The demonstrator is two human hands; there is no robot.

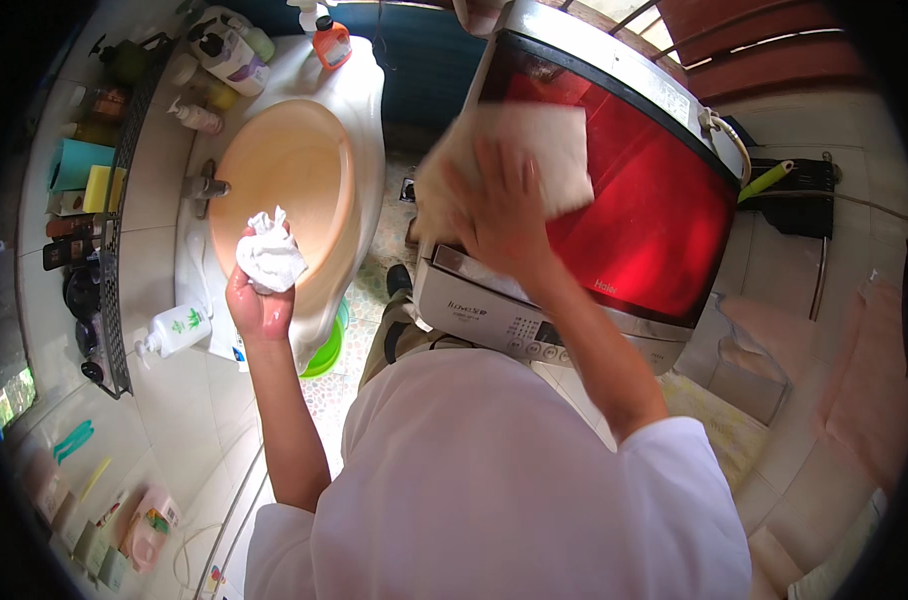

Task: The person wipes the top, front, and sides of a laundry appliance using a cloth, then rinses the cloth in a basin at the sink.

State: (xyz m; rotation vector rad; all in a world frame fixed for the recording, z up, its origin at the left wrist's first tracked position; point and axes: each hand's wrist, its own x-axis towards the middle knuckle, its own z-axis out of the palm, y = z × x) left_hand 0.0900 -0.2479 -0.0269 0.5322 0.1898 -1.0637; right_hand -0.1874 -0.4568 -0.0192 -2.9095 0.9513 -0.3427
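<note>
The right grip [502,212] and the pale cloth [562,158] beneath are blurred — the cloth's left edge most. The white rag [272,258] partly covers the left grip [264,308]; the sink [362,95] hides part of the green basin [325,358].

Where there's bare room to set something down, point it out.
The red lid of the washing machine is bare right of the pale cloth under the right hand. Crowded: the black wall rack, packed with containers, and the peach basin's far-left side, where bottles bunch.
</note>
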